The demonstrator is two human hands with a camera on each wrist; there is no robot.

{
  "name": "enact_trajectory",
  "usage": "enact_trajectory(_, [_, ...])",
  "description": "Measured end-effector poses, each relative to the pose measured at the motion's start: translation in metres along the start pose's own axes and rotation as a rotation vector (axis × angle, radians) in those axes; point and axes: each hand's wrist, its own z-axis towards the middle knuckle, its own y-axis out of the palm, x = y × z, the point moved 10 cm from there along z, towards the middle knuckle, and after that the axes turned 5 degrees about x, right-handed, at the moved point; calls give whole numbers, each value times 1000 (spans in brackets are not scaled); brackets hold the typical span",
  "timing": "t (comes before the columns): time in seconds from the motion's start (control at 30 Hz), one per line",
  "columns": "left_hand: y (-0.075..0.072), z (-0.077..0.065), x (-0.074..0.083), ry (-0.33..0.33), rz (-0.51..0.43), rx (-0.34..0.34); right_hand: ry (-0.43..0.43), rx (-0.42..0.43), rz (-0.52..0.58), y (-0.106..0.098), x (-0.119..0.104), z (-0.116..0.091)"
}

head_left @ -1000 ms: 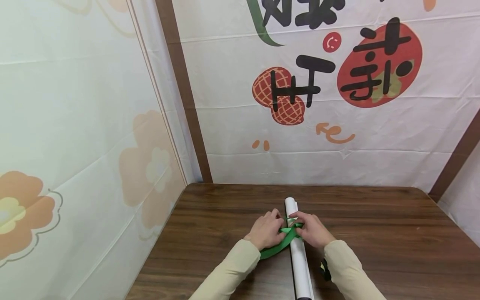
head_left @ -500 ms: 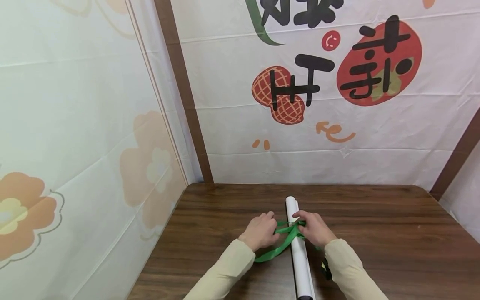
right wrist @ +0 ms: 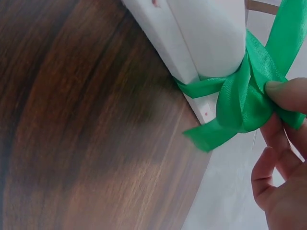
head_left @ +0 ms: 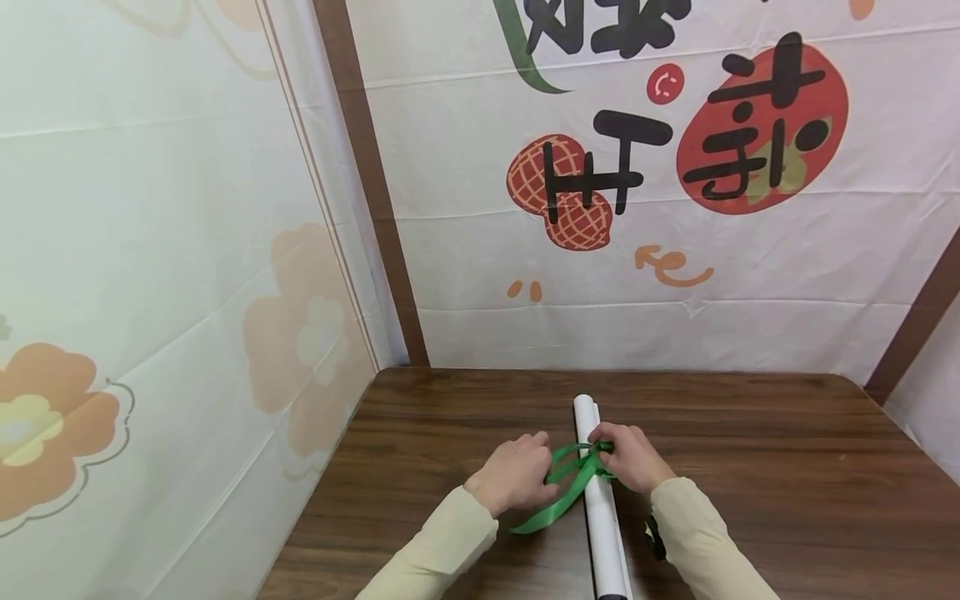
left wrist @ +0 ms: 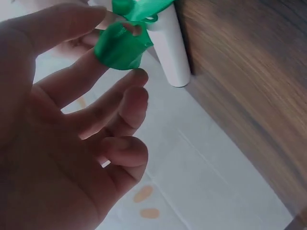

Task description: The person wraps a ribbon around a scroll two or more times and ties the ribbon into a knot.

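A white paper roll (head_left: 606, 533) lies lengthwise on the table, with a green ribbon (head_left: 561, 507) tied round its far half. In the right wrist view, loops of the ribbon (right wrist: 235, 103) gather at a knot beside the roll, and a loose end sticks out. My right hand (head_left: 633, 457) pinches the ribbon at the knot between thumb and finger. Left of the roll, my left hand (head_left: 517, 475) holds a stretch of ribbon drawn out from the knot. The left wrist view has a ribbon loop (left wrist: 122, 48) over the left index finger, the thumb close above it.
The dark wooden table (head_left: 450, 400) ends at a printed cloth wall (head_left: 465, 333) behind and another cloth (head_left: 187, 333) at the left. A small black and yellow object (head_left: 654, 540) lies by the right sleeve, partly hidden.
My left hand has moved left and slightly towards me, away from the roll, drawing ribbon out. The right hand stays at the knot, its fingers now closer together on the ribbon.
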Motion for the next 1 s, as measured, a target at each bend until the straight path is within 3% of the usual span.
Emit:
enact_trajectory(0.2, [-2, -7, 16, 70, 24, -28, 22, 7, -26, -2, 3, 1])
enact_trajectory(0.4, [3, -15, 35, 139, -72, -107, 15, 12, -31, -2, 3, 0])
enact_trajectory(0.7, [11, -28, 60, 217, -162, -169, 8, 5, -24, -2, 3, -1])
enact_trajectory(1.0, [15, -40, 97, 352, -205, -229, -18, 6, -22, -3, -1, -1])
